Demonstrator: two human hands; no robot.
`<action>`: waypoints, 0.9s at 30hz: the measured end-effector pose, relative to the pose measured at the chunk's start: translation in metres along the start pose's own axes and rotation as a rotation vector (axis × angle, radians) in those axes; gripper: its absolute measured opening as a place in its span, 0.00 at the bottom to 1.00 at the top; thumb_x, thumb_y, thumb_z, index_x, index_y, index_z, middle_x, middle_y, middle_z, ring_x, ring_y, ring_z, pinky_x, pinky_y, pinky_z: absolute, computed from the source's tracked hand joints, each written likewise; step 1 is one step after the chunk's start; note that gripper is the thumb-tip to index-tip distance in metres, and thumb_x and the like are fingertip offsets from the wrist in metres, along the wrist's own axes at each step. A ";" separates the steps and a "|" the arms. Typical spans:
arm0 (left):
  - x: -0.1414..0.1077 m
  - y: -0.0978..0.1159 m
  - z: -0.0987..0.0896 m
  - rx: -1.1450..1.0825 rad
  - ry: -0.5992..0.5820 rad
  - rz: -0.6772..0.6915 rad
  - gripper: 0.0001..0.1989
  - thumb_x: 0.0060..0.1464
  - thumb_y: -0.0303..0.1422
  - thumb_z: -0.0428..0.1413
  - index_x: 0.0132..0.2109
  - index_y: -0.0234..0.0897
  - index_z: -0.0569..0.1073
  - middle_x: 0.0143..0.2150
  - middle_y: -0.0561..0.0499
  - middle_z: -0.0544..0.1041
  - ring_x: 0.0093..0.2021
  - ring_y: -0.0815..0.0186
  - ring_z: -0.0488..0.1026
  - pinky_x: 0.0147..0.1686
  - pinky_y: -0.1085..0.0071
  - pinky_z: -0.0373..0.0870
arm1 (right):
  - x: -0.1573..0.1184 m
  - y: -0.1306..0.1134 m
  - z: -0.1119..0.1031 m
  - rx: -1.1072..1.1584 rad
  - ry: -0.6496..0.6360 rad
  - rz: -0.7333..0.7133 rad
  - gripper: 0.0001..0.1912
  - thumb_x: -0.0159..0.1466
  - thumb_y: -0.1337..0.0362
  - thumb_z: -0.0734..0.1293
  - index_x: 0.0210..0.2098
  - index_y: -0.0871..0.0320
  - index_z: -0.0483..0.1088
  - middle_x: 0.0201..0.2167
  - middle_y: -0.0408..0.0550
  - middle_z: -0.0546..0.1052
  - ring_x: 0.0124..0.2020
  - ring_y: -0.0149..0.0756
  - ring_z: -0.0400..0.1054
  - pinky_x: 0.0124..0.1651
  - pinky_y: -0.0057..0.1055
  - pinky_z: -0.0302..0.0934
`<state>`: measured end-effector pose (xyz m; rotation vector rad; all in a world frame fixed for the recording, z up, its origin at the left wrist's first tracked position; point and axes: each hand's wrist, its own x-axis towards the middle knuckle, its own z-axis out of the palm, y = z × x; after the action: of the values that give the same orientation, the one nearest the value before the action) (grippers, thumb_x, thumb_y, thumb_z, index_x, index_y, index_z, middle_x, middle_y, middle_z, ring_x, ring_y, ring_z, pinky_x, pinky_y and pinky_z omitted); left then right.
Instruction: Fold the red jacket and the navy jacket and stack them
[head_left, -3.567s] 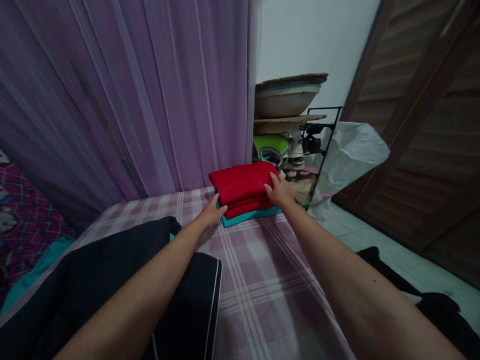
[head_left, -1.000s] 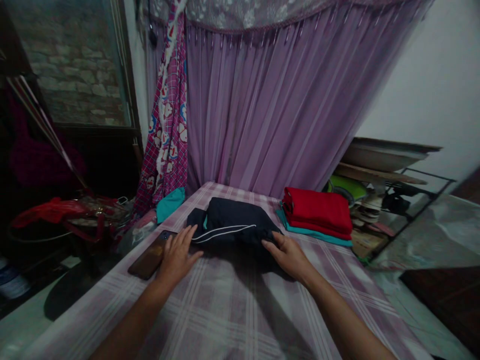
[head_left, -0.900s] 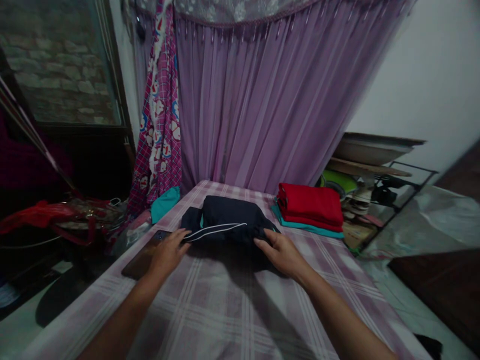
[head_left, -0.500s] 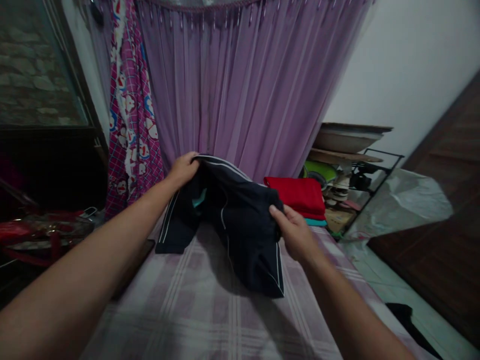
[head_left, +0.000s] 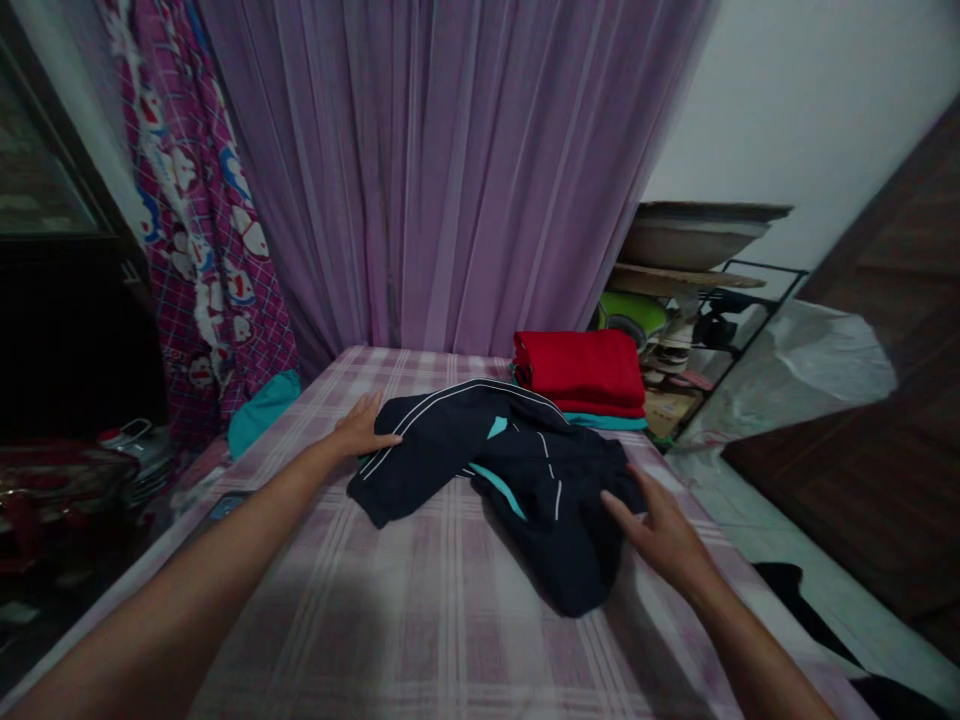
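A dark navy garment (head_left: pixel 450 440) with white piping and small teal patches lies rumpled on the plaid cloth surface (head_left: pixel 360 600). At its left end, my left hand (head_left: pixel 364 428) rests with fingers apart, the thumb over the white stripes. My right hand (head_left: pixel 652 515) is at the garment's right end, thumb and fingers spread against the dark fabric. Neither hand is closed around it.
Behind the garment at the right sits a folded red cloth (head_left: pixel 581 370) on teal cloth. A teal item (head_left: pixel 262 408) hangs at the left edge below a patterned curtain (head_left: pixel 202 250). A rack (head_left: pixel 757 320) stands beyond the right edge.
The garment has come down from between my hands and now lies wider on the surface. Both hands have loosened their grip. The view has shifted, showing the teal item at the left.
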<state>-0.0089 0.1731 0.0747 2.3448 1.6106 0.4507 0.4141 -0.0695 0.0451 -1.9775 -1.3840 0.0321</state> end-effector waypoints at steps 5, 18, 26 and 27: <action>0.005 -0.019 0.016 -0.101 -0.058 0.065 0.53 0.39 0.49 0.62 0.69 0.32 0.52 0.71 0.37 0.54 0.70 0.52 0.51 0.65 0.58 0.54 | -0.051 -0.025 0.029 -0.151 -0.271 0.006 0.43 0.53 0.46 0.68 0.65 0.53 0.59 0.66 0.58 0.61 0.63 0.52 0.60 0.59 0.48 0.60; 0.027 0.036 -0.063 -0.217 0.154 -0.026 0.19 0.56 0.36 0.53 0.53 0.37 0.74 0.51 0.49 0.79 0.52 0.58 0.75 0.53 0.66 0.69 | -0.003 -0.045 -0.025 -0.128 -0.141 -0.037 0.19 0.60 0.55 0.60 0.45 0.51 0.76 0.35 0.49 0.82 0.36 0.46 0.76 0.37 0.37 0.68; 0.030 0.082 -0.175 0.393 0.271 0.072 0.29 0.62 0.43 0.47 0.61 0.24 0.66 0.56 0.41 0.72 0.59 0.45 0.65 0.56 0.46 0.59 | -0.037 -0.102 -0.109 0.177 -0.820 -0.201 0.16 0.60 0.51 0.66 0.43 0.47 0.79 0.38 0.48 0.82 0.37 0.42 0.76 0.38 0.33 0.70; 0.031 0.082 -0.168 0.411 0.246 0.065 0.27 0.61 0.41 0.50 0.60 0.25 0.67 0.58 0.39 0.70 0.61 0.44 0.63 0.58 0.44 0.56 | -0.041 -0.109 -0.106 0.191 -0.920 -0.232 0.16 0.59 0.51 0.67 0.43 0.47 0.79 0.40 0.48 0.81 0.40 0.42 0.76 0.41 0.33 0.70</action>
<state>0.0051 0.1801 0.2631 2.7377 1.8944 0.4747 0.3506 -0.1404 0.1701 -1.6658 -2.0574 1.0322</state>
